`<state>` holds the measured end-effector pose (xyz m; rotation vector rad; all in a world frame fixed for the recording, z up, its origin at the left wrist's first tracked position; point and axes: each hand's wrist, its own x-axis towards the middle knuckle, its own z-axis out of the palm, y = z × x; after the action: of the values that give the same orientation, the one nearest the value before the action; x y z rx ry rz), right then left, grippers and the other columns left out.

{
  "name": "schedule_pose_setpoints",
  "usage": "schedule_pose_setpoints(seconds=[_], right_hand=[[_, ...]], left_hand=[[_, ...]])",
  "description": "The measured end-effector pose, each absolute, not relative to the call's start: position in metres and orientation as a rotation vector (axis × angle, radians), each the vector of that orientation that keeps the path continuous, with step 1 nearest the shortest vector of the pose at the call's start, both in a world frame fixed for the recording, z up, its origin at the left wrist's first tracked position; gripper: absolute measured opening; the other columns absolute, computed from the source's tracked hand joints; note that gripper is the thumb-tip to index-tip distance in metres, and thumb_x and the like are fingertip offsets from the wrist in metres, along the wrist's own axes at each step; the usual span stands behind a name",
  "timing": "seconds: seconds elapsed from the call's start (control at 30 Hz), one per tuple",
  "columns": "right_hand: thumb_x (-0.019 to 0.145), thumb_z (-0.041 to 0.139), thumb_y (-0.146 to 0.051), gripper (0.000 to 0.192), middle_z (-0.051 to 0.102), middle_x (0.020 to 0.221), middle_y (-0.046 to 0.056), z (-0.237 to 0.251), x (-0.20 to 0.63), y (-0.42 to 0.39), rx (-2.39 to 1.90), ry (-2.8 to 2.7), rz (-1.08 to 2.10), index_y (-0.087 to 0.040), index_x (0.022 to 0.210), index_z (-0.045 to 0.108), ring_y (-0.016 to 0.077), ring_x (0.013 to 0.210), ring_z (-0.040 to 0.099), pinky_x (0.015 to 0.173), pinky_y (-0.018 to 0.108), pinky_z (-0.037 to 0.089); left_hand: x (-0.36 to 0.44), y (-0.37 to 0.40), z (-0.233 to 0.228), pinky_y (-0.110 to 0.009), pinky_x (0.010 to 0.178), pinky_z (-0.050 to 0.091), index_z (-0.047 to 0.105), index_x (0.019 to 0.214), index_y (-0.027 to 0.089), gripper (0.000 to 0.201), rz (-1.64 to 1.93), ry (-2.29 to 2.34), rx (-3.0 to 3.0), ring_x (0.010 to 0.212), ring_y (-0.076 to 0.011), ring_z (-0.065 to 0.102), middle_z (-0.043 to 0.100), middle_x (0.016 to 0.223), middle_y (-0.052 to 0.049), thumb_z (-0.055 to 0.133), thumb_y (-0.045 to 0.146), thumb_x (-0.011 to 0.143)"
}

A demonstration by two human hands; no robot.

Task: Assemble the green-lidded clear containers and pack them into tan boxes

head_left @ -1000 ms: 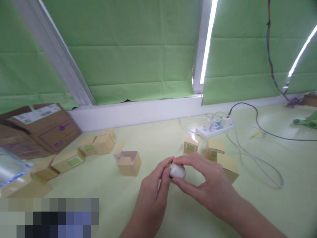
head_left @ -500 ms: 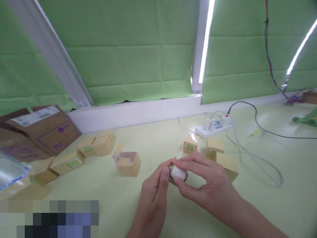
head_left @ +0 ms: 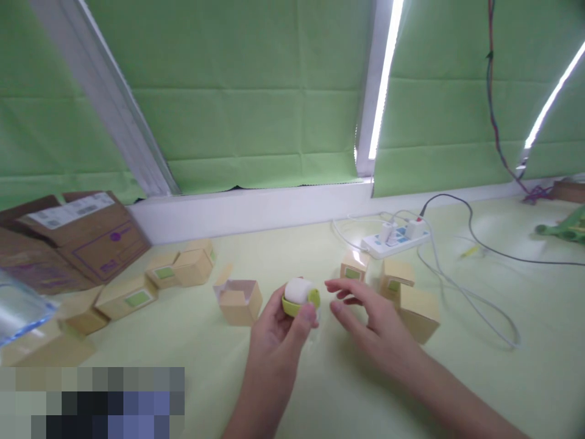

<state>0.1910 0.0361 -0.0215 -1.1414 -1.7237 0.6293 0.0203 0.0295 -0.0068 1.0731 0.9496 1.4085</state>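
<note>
Left hand (head_left: 278,323): white-topped green cap (head_left: 300,295)

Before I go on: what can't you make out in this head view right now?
- Underside of the white and green roller: hidden by the left hand that grips it.
- Inside of the open small box: its front wall blocks it.
- Bottom-left corner: pixelated, unreadable.
- Clear object at the left edge: cut off by the frame.
- Label on the brown carton: too small and blurred.
- Right hand: open, holding nothing.
</note>
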Motion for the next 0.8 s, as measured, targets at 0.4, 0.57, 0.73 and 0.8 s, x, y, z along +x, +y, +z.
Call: schedule_pose_setpoints(seconds=[0.4,0.57,0.73,0.8], right_hand=[[0.084,0.067,-0.016,0.017,0.068,0.123,0.008,-0.028,0.179,0.036,-1.209,-2.068,0.634,-0.023,0.099,0.07,0.0267,0.117,0.063,0.105,0.046,0.047],[0.079,0.069,-0.015,0.047,0.063,0.119,0.007,-0.028,0.191,0.04,-1.148,-1.792,0.64,-0.025,0.122,0.053,0.0238,0.111,0.065,0.1,0.043,0.053],[0.079,0.072,-0.019,0.052,0.051,0.13,0.009,-0.027,0.194,0.042,-1.139,-1.786,0.497,-0.027,0.128,0.058,0.0265,0.122,0.058,0.102,0.044,0.053],[0.078,0.075,-0.019,0.051,0.053,0.13,0.009,-0.024,0.194,0.043,-1.138,-1.817,0.421,-0.027,0.125,0.06,0.0284,0.127,0.053,0.103,0.045,0.052]], left_hand=[[0.014,0.036,0.0,-0.027,0.063,0.05,0.069,0.093,0.014,0.037,1.512,0.889,0.849,0.065,-0.0145,0.062,0.071,0.075,-0.003,0.071,0.049,0.082],[0.011,0.037,-0.004,-0.022,0.057,0.044,0.067,0.094,0.015,0.032,1.554,0.936,0.878,0.062,-0.0095,0.054,0.064,0.076,0.001,0.072,0.045,0.084],[0.01,0.039,-0.011,-0.022,0.057,0.044,0.055,0.103,0.022,0.044,1.514,0.959,0.903,0.055,-0.0086,0.057,0.068,0.078,0.004,0.082,0.044,0.075],[0.011,0.04,-0.013,-0.022,0.057,0.045,0.055,0.095,0.021,0.041,1.483,0.948,0.917,0.055,-0.0088,0.058,0.068,0.076,0.004,0.081,0.046,0.076]])
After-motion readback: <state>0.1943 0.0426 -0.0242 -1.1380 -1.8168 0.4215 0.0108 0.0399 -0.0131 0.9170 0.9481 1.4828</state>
